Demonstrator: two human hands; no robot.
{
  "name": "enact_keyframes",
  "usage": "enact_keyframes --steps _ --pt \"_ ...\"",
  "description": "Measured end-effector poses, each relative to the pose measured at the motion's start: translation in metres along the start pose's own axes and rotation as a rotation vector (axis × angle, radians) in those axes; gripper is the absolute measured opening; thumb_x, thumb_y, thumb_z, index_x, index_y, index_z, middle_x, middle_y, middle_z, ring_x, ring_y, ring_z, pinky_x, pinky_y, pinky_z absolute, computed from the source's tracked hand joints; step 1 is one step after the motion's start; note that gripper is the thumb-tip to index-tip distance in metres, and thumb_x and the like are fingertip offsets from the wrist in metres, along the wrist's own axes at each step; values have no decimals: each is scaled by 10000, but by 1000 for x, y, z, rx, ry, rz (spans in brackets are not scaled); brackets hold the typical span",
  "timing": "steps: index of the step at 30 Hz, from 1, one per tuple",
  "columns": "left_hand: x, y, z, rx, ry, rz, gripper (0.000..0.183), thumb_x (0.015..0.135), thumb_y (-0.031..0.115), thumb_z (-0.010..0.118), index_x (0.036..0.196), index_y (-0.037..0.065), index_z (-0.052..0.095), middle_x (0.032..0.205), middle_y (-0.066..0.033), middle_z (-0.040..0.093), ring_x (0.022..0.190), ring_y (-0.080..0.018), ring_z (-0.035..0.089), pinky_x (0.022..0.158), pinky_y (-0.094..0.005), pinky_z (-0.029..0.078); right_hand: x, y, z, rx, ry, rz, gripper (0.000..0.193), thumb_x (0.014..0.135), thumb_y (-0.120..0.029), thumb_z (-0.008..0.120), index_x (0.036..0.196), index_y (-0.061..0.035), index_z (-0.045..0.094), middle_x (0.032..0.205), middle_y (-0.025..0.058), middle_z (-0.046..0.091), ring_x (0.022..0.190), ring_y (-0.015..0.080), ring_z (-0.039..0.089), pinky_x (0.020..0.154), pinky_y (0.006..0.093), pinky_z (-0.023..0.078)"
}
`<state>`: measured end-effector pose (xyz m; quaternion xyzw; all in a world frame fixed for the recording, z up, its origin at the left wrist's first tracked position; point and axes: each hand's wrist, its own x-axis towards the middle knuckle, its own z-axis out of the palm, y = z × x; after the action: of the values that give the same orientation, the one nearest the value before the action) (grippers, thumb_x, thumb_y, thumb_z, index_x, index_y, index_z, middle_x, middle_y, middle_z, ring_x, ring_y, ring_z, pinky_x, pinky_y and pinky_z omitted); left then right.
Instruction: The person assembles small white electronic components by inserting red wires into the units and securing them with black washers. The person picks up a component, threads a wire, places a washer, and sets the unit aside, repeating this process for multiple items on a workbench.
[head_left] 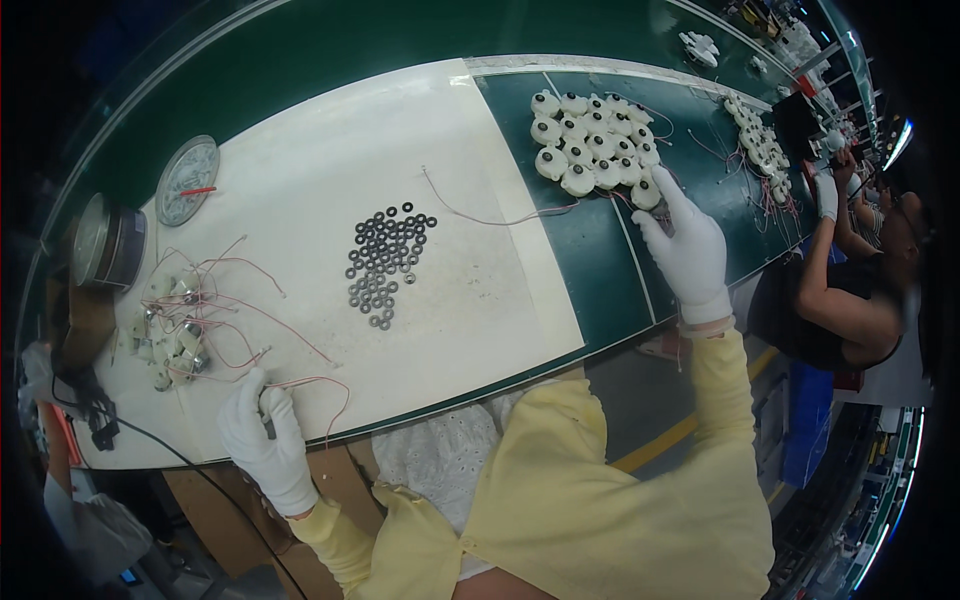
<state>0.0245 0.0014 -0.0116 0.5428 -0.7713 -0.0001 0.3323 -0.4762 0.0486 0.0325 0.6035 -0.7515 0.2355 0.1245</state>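
My right hand [690, 250], in a white glove, has its thumb and forefinger around a white round part with a dark centre [646, 194]. This part sits at the near corner of a close-packed group of similar white round parts [602, 146] on the green surface. At the near left edge of the table, my gloved left hand [262, 440] is closed on a small grey part [269, 428], mostly hidden by the fingers. A thin red-and-white wire [348, 392] trails beside that hand. Loose small black and grey rings [385, 250] lie between the hands on the white sheet [480, 330].
Left lie tangled wired white-and-metal parts [175, 340], a clear dish [178, 205] with a red stick [198, 190], and a round tin [92, 240]. A pink wire [500, 222] crosses the sheet. At right, a co-worker [850, 290] sits near more white parts [757, 140].
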Motion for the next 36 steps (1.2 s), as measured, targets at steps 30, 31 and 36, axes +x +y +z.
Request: enact_keyframes --steps 30,31,36 --pt "71 109 -23 -265 30 449 307 707 321 780 994 221 738 1004 -15 625 943 -264 612 692 -374 482 -79 -216 49 2299 -843 563 629 1053 -531 504 1288 44 600 1002 168 675 793 163 601 692 299 472" --pt "80 93 -29 -229 -3 472 329 687 271 784 996 172 736 1015 -42 627 961 -280 613 711 -391 486 -75 -209 48 2254 -847 507 608 1065 -506 491 1302 43 598 1002 179 674 767 158 586 673 295 462" --pt "138 6 -27 336 405 374 71 820 141 759 886 124 742 782 -16 658 753 -237 636 640 -391 494 -71 -184 60 2446 -879 415 510 1084 -381 517 1373 35 578 1125 232 665 736 149 561 667 287 469"
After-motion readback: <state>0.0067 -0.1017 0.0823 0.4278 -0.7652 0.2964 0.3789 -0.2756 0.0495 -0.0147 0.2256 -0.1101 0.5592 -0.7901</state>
